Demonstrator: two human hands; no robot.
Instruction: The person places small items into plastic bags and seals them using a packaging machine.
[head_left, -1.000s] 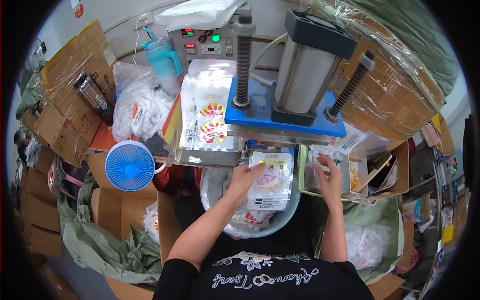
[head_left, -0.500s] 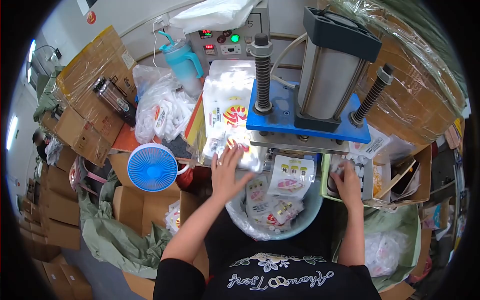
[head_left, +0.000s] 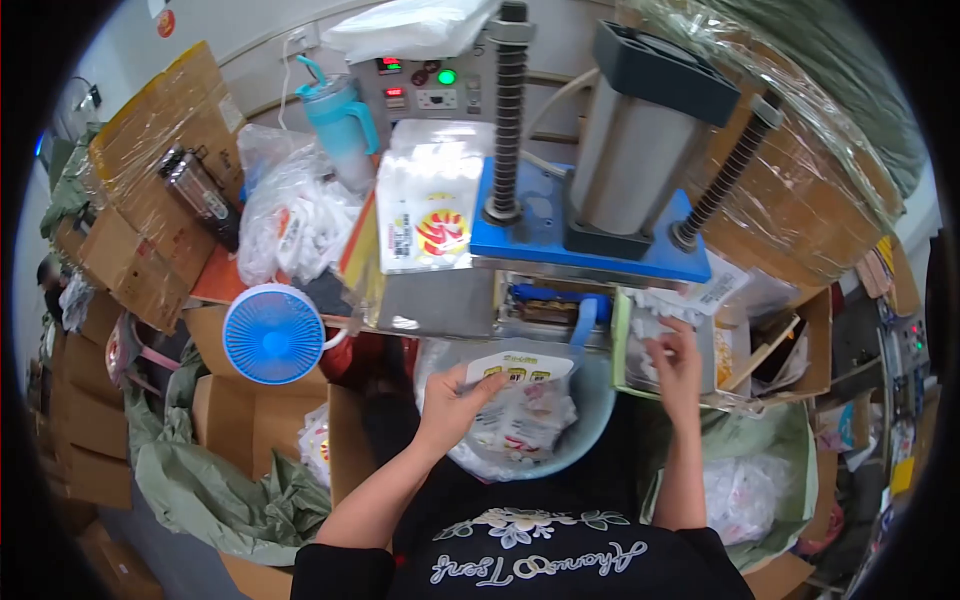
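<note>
My left hand (head_left: 452, 405) pinches the edge of a printed plastic pouch (head_left: 520, 368) between thumb and fingers. It holds the pouch above a light blue-green tub (head_left: 598, 420) with other pouches (head_left: 525, 420) inside. My right hand (head_left: 676, 365) is over a green-rimmed box (head_left: 620, 350) of small whitish pieces (head_left: 645, 308). Its fingers are curled together at the tips; what they may grip is too small to make out. In front of me stands a press with a blue plate (head_left: 590, 255), a metal cylinder (head_left: 630, 145) and spring-wrapped rods (head_left: 508, 120). A blue handle-like part (head_left: 588, 322) shows underneath.
A stack of flat printed pouches (head_left: 430, 200) lies left of the press. Nearby are a blue fan (head_left: 272, 333), a turquoise tumbler (head_left: 340, 125) and a dark flask (head_left: 198, 195). Open cartons (head_left: 255, 410) flank me. A control box (head_left: 430, 90) stands behind.
My left hand has left the pouch stack and holds a pouch over the tub. The pouch hanging at the press front is gone from there. The spring rods stand higher above the blue plate.
</note>
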